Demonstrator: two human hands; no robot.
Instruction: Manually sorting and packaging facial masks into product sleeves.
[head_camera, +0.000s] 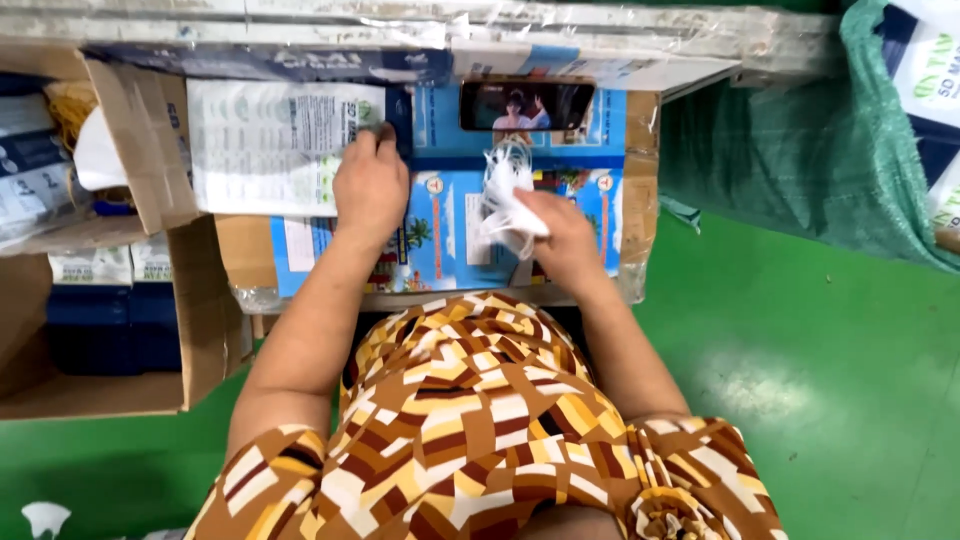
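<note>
Clenched in the right hand's (562, 232) grip is one bunch of white plastic ties (503, 192), held just above the blue printed cardboard surface (440, 245). One left hand (369, 183) presses flat, fingers spread and grasping nothing, on one white printed sheet (268, 145) lying on that surface. Just beyond the bunch one phone (526, 105) lies across the surface, and one open cardboard box (110, 330) stands on the green floor (800, 350) to the left.

bright, even overhead light; a pale glare patch sits on the glossy green painted floor (790, 390). shadows are soft. the picture is slightly soft and smeared, with edges bowed by wide-angle distortion.
</note>
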